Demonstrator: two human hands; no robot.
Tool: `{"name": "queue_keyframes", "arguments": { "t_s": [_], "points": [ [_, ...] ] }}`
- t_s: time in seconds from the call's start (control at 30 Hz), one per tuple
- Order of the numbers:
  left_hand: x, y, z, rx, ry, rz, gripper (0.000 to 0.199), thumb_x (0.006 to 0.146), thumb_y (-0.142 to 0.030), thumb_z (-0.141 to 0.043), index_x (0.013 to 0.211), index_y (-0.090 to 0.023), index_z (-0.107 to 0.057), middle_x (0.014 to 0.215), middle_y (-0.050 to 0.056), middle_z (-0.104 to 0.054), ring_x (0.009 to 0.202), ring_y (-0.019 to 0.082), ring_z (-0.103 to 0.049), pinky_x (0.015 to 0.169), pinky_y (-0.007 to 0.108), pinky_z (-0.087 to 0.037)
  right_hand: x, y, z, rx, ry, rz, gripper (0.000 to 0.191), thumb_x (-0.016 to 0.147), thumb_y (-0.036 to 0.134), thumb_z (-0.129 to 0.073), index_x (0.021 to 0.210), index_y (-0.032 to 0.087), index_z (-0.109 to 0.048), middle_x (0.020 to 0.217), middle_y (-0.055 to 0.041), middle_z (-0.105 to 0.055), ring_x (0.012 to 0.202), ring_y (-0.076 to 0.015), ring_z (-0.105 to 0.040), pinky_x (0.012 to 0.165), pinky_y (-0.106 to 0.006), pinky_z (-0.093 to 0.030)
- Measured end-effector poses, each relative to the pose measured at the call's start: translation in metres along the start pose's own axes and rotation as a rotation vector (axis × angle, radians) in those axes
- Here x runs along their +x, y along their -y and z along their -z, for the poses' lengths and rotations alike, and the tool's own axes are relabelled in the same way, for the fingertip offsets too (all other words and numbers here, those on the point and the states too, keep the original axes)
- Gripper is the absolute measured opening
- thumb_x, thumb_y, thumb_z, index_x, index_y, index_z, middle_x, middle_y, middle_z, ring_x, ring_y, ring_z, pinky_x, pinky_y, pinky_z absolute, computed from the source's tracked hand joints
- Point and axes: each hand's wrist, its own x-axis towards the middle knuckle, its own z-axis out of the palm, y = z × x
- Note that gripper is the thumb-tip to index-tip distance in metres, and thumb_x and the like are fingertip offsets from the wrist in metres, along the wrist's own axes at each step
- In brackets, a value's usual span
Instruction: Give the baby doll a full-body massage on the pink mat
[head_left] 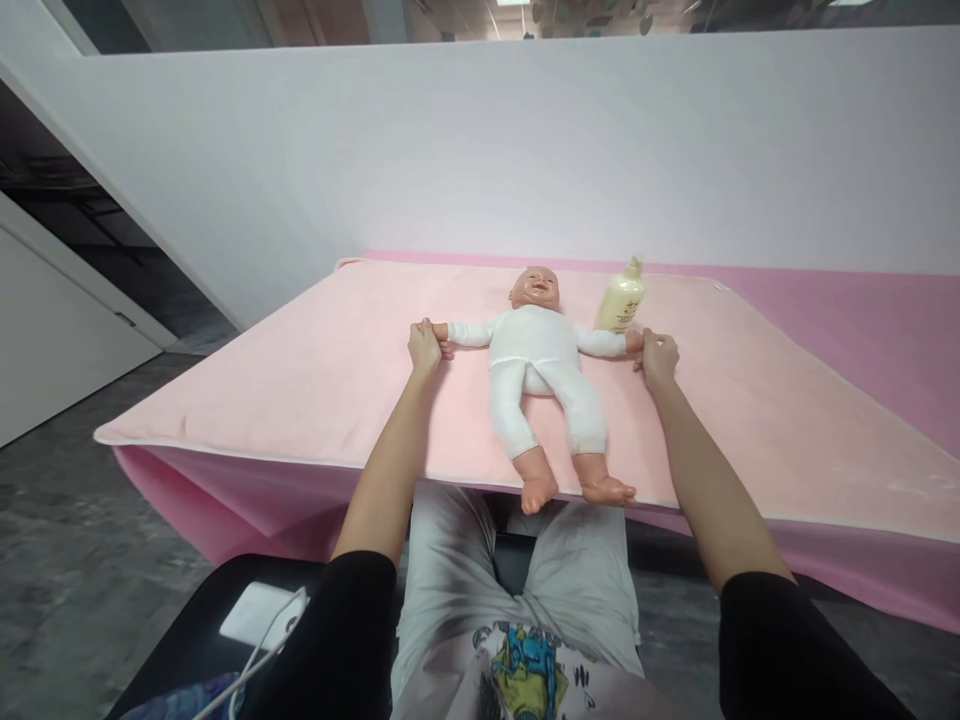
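Note:
A baby doll (534, 340) with a white cloth body lies on its back on the pink blanket (300, 380), head toward the wall, its feet at the blanket's front edge. Its arms are stretched out to both sides. My left hand (426, 346) is closed round the doll's hand on the left. On the other side my right hand (659, 358) grips the doll's other hand, fingers pinched together. A pale yellow pump bottle (621, 298) stands just behind the doll's arm on the right, close to my right hand but apart from it.
A white wall (480, 150) rises behind the table. Darker pink cloth (862, 330) shows at the right and hangs over the front. On a black seat at the lower left lies a white device (259, 613) with a cable. My legs are under the table edge.

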Motion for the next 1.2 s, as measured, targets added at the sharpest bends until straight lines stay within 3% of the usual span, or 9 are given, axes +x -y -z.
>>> {"name": "queue_keyframes", "arguments": {
  "t_s": [0.1, 0.23, 0.5, 0.77, 0.9, 0.97, 1.03, 1.1, 1.2],
  "points": [
    [0.011, 0.007, 0.01, 0.182, -0.075, -0.034, 0.024, 0.096, -0.041, -0.036, 0.09, -0.022, -0.048, 0.078, 0.006, -0.066, 0.074, 0.022, -0.068, 0.07, 0.035, -0.052, 0.002, -0.002, -0.001, 0.018, 0.004, -0.021, 0.016, 0.088, 0.03, -0.055, 0.098, 0.02, -0.049, 0.051, 0.0082, -0.048, 0.033, -0.0103, -0.043, 0.031, -0.02, -0.038],
    [0.014, 0.007, 0.023, 0.483, -0.095, -0.086, 0.024, 0.091, -0.042, -0.046, 0.094, -0.02, -0.055, 0.101, 0.017, -0.069, 0.102, 0.032, -0.064, 0.086, 0.044, -0.047, 0.007, -0.006, -0.002, 0.018, 0.007, -0.022, 0.024, 0.086, 0.028, -0.057, 0.107, 0.018, -0.047, 0.053, 0.0078, -0.049, 0.035, -0.0099, -0.043, 0.031, -0.02, -0.037],
    [0.001, -0.015, 0.032, 0.793, -0.048, -0.161, 0.029, 0.087, -0.037, -0.049, 0.105, -0.017, -0.058, 0.102, 0.022, -0.068, 0.102, 0.036, -0.062, 0.081, 0.044, -0.045, 0.007, -0.005, 0.0, -0.072, 0.082, -0.009, 0.032, 0.088, 0.026, -0.056, 0.116, 0.014, -0.047, 0.052, 0.0053, -0.053, 0.035, -0.0125, -0.047, 0.033, -0.022, -0.039],
    [-0.002, -0.018, 0.035, 0.799, 0.036, -0.125, 0.028, 0.086, -0.03, -0.049, 0.11, -0.018, -0.058, 0.111, 0.02, -0.066, 0.105, 0.037, -0.06, 0.081, 0.044, -0.044, 0.001, 0.001, 0.002, -0.092, 0.091, -0.022, 0.025, 0.088, 0.024, -0.056, 0.109, 0.014, -0.049, 0.05, 0.0051, -0.052, 0.034, -0.0137, -0.05, 0.033, -0.023, -0.043],
    [-0.009, -0.032, 0.024, 0.668, -0.005, -0.273, 0.027, 0.086, -0.028, -0.05, 0.109, -0.02, -0.061, 0.092, 0.013, -0.069, 0.097, 0.032, -0.063, 0.08, 0.039, -0.046, 0.005, -0.003, 0.001, -0.091, 0.092, -0.019, 0.019, 0.088, 0.025, -0.056, 0.104, 0.015, -0.05, 0.049, 0.0052, -0.052, 0.033, -0.0139, -0.052, 0.032, -0.022, -0.043],
    [-0.027, -0.048, 0.015, 0.503, -0.014, -0.418, 0.026, 0.09, -0.03, -0.046, 0.107, -0.019, -0.063, 0.082, 0.009, -0.068, 0.091, 0.027, -0.065, 0.08, 0.036, -0.047, 0.008, -0.005, 0.0, -0.083, 0.097, -0.017, 0.018, 0.088, 0.025, -0.055, 0.102, 0.015, -0.05, 0.048, 0.0052, -0.052, 0.033, -0.014, -0.052, 0.033, -0.022, -0.044],
    [-0.062, -0.068, 0.009, 0.251, 0.038, -0.567, 0.029, 0.094, -0.034, -0.042, 0.106, -0.019, -0.064, 0.087, 0.007, -0.069, 0.09, 0.023, -0.065, 0.079, 0.033, -0.049, 0.01, -0.007, 0.0, -0.08, 0.099, -0.009, 0.017, 0.088, 0.025, -0.055, 0.102, 0.015, -0.051, 0.049, 0.0049, -0.053, 0.033, -0.014, -0.053, 0.033, -0.022, -0.045],
    [-0.113, -0.087, 0.013, -0.008, 0.122, -0.659, 0.037, 0.096, -0.043, -0.039, 0.109, -0.019, -0.064, 0.101, 0.008, -0.069, 0.098, 0.023, -0.065, 0.081, 0.034, -0.052, 0.011, -0.007, -0.001, -0.08, 0.096, -0.009, 0.017, 0.088, 0.025, -0.055, 0.102, 0.015, -0.051, 0.049, 0.0047, -0.053, 0.033, -0.0141, -0.053, 0.034, -0.023, -0.045],
    [-0.198, -0.097, 0.039, -0.27, 0.283, -0.738, 0.044, 0.096, -0.054, -0.034, 0.122, -0.03, -0.06, 0.112, 0.005, -0.067, 0.115, 0.026, -0.06, 0.088, 0.04, -0.054, 0.01, -0.007, -0.001, -0.076, 0.101, -0.02, 0.017, 0.088, 0.025, -0.056, 0.101, 0.015, -0.051, 0.049, 0.0046, -0.052, 0.033, -0.0142, -0.053, 0.034, -0.023, -0.045]
  ]
}}
